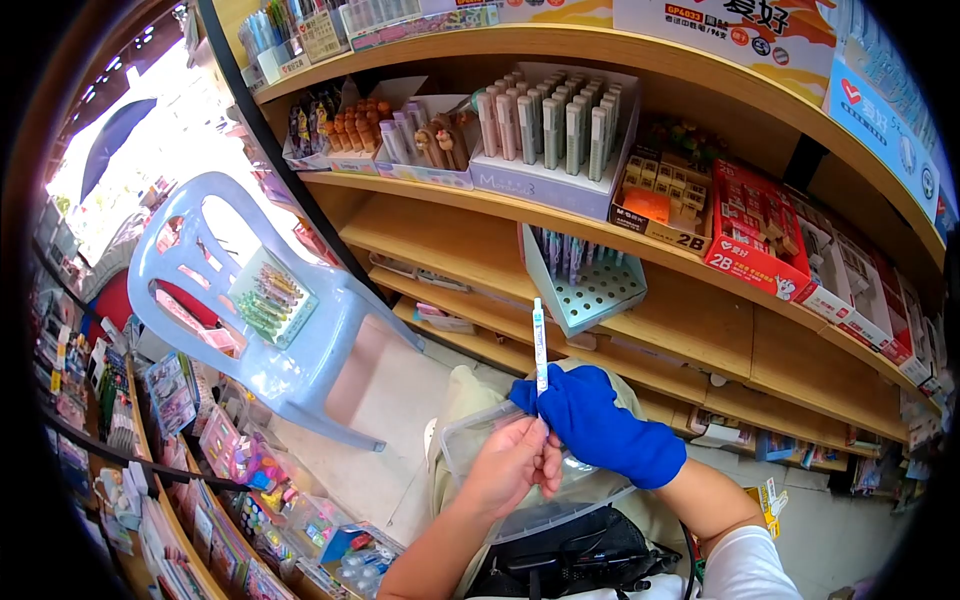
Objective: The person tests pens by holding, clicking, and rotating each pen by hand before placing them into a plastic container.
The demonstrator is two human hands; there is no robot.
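Note:
A slim white pen (541, 350) with a light blue tip stands nearly upright in front of me. My left hand (515, 462) is bare, its fingers closed at the pen's lower end. My right hand (610, 425), in a blue fabric glove, closes round the pen's middle; the glove hides most of its fingers. Beneath both hands, a clear plastic box (465, 440) rests on my lap. Beyond the pen, a pale holder with round holes (600, 300) sits tilted on a shelf, with several purple-blue pens at its back.
On the left, a light blue plastic chair (300, 375) bears a box of green and brown pens (272, 305). Curved wooden shelves (690, 335) hold stationery boxes, including a red eraser box (750, 265). A black bag (570, 560) lies near my body. Racks of goods (215, 530) stand lower left.

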